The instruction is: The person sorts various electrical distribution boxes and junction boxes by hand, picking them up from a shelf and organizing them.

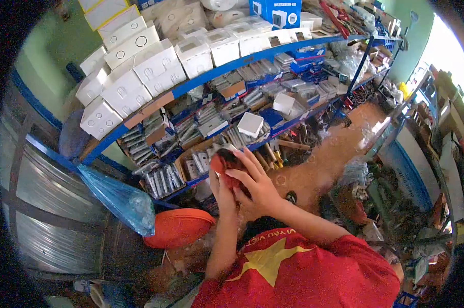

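- Head view, far left: ribbed, glossy panels are reflecting light.
- Next: a crinkled, translucent blue plastic bag is hanging beside a smooth, rounded red basin.
- Centre: the left hand is cupping a blurred dark-red object in front of blue-edged shelving; its material is remaining indeterminable.
- Right of it: the right hand is gripping the object's other side, fingers parted and bent.
- Further right: brown floor is showing.

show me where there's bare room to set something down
There's mostly bare brown floor beyond the right hand, between the blue shelving and the piled clutter opposite. The shelving itself is crowded: white boxes on top, packets packed below.
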The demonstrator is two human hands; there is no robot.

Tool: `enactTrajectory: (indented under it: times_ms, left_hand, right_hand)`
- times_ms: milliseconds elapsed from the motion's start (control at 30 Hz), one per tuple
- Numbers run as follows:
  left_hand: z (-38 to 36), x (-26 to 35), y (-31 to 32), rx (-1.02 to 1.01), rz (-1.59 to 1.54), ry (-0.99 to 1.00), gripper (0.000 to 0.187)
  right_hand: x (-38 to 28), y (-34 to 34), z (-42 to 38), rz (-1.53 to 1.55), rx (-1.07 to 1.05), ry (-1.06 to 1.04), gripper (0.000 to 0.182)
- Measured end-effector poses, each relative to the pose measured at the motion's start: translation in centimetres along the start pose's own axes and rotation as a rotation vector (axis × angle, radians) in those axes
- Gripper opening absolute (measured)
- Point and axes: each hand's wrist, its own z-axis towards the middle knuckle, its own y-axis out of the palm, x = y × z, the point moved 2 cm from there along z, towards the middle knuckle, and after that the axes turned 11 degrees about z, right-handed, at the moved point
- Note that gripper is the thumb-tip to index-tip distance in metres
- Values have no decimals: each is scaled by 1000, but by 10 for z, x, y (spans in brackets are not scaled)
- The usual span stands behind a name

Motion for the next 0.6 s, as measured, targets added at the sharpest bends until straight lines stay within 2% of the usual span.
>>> enactTrajectory:
  times_ms: [100, 133, 167, 267, 300, 400, 467, 567, 600]
  left_hand:
    - [4, 4, 8, 20, -115, 57, 40]
    - [4, 7, 10, 35, -52, 63, 38]
    - [2, 12, 12, 49, 10, 64, 37]
    - [-5, 37, 28, 73, 66, 37, 40]
    - [-9, 39, 28, 63, 146, 62, 42]
    - [-27, 32, 26, 37, 366, 103, 50]
    - [-33, 26, 30, 55, 272, -22, 52]
    - [-16, 21, 15, -36, 254, 56, 52]
    - [-13, 20, 15, -30, 213, 19, 52]
  right_hand:
    - [-1, -10, 3, -118, 38, -66, 39]
    - [-1, -17, 10, -157, 43, -89, 37]
    - [0, -23, 20, -116, 112, -87, 36]
    - [-2, -36, 39, 16, 37, -56, 35]
    - [-3, -40, 46, 33, 102, -98, 34]
    - [14, -48, 60, 118, 276, 123, 30]
    - [19, -50, 65, 144, 325, 135, 27]
    - [15, -43, 52, 188, 358, 222, 26]
    - [25, -33, 38, 197, 362, 189, 30]
